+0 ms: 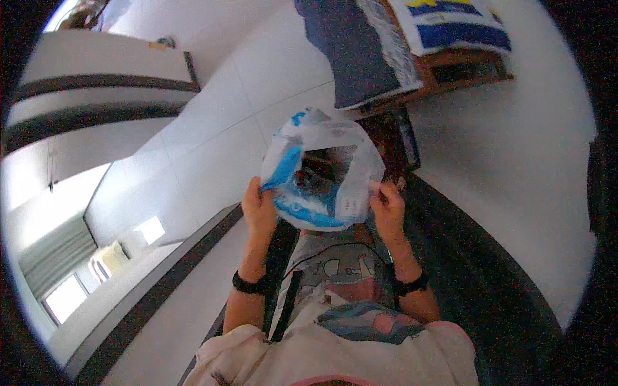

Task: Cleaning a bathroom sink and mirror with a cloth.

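A white plastic bag with blue patches (322,134) is stretched between my two hands in front of my body. Its mouth faces up and stands wide. Through the opening, dark shapes show, too dim to make out. My left hand (259,209) pinches the left rim of the bag, fingers closed on the plastic. On the opposite side, my right hand (388,207) grips the right rim the same way. Both wrists wear black bands.
Ahead to the right stands brown wooden furniture (467,59), with a dark blue-grey cloth (351,55) and a white, blue and yellow printed item (450,26) on it. White furniture with dark edges (103,64) lies at the far left. A grey curtain (58,248) hangs lower left.
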{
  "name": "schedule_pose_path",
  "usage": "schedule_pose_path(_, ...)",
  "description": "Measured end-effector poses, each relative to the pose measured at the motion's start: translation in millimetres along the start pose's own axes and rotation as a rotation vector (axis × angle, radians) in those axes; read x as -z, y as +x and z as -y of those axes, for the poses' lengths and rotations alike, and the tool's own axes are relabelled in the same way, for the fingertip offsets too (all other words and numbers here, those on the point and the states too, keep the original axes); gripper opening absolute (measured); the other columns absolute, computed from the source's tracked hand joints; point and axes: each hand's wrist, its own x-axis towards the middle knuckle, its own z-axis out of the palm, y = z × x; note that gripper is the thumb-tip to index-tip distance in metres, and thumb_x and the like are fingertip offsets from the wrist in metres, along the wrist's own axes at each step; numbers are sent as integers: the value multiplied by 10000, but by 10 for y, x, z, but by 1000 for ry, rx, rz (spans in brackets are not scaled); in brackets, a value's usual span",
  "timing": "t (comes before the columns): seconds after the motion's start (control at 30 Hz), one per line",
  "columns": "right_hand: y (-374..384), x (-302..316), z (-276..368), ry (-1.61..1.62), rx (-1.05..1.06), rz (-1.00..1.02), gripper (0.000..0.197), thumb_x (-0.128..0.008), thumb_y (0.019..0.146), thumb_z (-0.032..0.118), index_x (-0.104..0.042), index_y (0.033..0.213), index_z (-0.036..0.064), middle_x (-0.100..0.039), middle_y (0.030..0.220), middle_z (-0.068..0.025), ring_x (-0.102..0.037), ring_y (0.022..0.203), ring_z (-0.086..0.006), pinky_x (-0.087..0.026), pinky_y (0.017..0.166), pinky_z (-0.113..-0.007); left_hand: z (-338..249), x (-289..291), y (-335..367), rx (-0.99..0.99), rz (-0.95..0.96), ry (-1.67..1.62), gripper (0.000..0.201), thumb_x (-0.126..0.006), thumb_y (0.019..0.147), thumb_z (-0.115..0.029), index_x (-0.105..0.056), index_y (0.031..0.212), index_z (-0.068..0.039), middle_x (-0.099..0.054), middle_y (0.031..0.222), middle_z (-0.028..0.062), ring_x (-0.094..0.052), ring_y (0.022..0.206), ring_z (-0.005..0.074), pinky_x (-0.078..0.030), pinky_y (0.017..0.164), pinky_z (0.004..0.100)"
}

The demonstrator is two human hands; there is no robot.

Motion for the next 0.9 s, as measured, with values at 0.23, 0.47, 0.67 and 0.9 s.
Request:
schedule_pose_path(0.23, -223, 55, 291, -124, 91, 51, 210, -547, 656, 14, -565, 864, -2, -494, 732, -92, -489, 698, -215, -406, 617, -300, -118, 262, -206, -76, -59, 155, 49, -472, 761, -30, -437, 739, -3, -390, 545, 83, -353, 507, 91, -314, 463, 259)
schedule_pose_path(0.47, -161, 63, 443, -306, 136, 157, 192, -554, 645, 28, -552, 836, 2, -480, 733, -99, -472, 689, -234, -387, 636, -317, -19, 397, -137, 59, 28, 89, 119, -465, 800, -95, -498, 813, 19, -452, 630, 62, -405, 584, 101, -347, 518, 262)
schedule_pose_path(0.67, -15, -69, 630, -268, 162, 162, 177, -543, 660, 13, -538, 833, -24, -480, 734, -106, -486, 672, -226, -395, 605, -300, 37, 350, 14, 54, 40, -48, 187, -435, 833, -133, -536, 859, 22, -475, 640, 48, -419, 606, 100, -353, 542, 267)
schedule_pose_path(0.9, 66, -124, 589, -302, 130, 163, 213, -541, 663, 0, -551, 874, -25, -479, 734, -102, -498, 665, -222, -402, 597, -296, 170, 215, 164, 56, 43, 42, 231, -423, 838, -194, -556, 848, -6, -491, 583, 101, -455, 545, 157, -354, 512, 314)
